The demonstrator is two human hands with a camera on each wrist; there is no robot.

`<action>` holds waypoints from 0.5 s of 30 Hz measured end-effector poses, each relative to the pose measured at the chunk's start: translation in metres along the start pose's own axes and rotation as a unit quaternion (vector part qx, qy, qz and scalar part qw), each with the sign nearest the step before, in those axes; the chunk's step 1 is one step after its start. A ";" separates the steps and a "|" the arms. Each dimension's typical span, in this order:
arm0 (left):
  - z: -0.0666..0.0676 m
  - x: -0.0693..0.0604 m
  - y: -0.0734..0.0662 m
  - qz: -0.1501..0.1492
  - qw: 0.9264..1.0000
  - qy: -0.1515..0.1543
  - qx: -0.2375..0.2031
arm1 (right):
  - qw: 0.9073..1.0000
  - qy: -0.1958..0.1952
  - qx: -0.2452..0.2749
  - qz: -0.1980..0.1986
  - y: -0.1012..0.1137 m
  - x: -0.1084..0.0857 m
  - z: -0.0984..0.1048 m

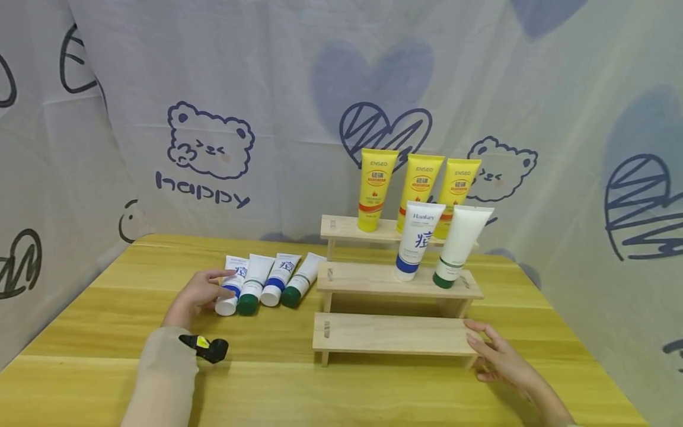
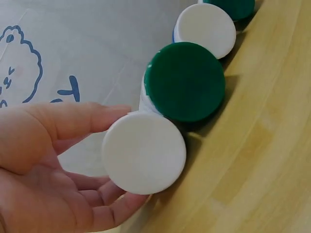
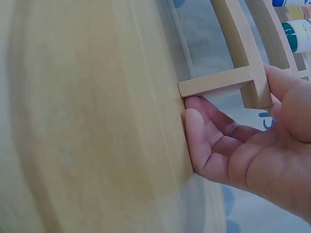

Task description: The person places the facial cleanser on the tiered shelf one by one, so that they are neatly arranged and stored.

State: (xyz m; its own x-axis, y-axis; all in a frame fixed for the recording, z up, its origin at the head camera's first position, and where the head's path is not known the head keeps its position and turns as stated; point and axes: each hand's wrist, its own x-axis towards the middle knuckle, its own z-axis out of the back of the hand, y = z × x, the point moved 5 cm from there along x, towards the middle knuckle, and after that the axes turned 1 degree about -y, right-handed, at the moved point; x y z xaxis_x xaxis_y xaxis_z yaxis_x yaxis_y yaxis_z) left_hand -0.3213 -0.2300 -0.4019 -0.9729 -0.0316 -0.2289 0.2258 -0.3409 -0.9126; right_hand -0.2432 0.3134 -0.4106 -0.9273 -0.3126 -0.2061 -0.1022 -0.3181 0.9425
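At the left of the table, my left hand point(image 1: 203, 293) grips a white squeeze tube point(image 1: 227, 305) with a blue band and white cap. The left wrist view shows thumb and fingers on either side of its white cap point(image 2: 144, 153). Beside it lie a green-capped tube point(image 1: 254, 287), another blue-banded tube point(image 1: 280, 279) and a second green-capped tube point(image 1: 304, 280). My right hand point(image 1: 501, 356) holds the right end of the low front wooden shelf point(image 1: 389, 333). Its thumb lies on the board; its curled fingers are by the shelf leg point(image 3: 216, 81).
On the middle shelf point(image 1: 363, 279) stand a blue-banded tube point(image 1: 418, 243) and a green-capped tube point(image 1: 461, 246). The back shelf point(image 1: 341, 227) carries yellow tubes point(image 1: 375, 190). A printed curtain point(image 1: 288, 118) hangs behind the wooden table point(image 1: 256, 379).
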 end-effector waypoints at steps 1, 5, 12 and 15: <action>-0.001 0.000 0.000 0.001 1.000 0.007 0.006 | 1.000 -0.001 0.000 0.000 0.000 0.000 0.000; -0.002 0.000 0.000 0.006 0.999 0.024 0.021 | 1.000 -0.003 0.001 -0.001 0.000 0.000 0.000; 0.000 -0.003 0.001 0.035 0.999 0.008 -0.004 | 1.000 -0.006 -0.005 -0.006 0.001 0.000 -0.001; 0.001 -0.005 0.001 0.049 0.999 0.002 -0.002 | 1.000 -0.008 -0.007 -0.007 0.001 0.000 -0.001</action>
State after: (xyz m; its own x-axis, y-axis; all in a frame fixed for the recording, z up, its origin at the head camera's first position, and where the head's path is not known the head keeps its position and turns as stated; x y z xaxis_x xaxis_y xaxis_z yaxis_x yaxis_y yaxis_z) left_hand -0.3161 -0.2306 -0.4010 -0.9463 -0.0607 -0.3176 0.3192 -0.3323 -0.8875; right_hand -0.2425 0.3118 -0.4099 -0.9312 -0.2944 -0.2148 -0.1099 -0.3352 0.9357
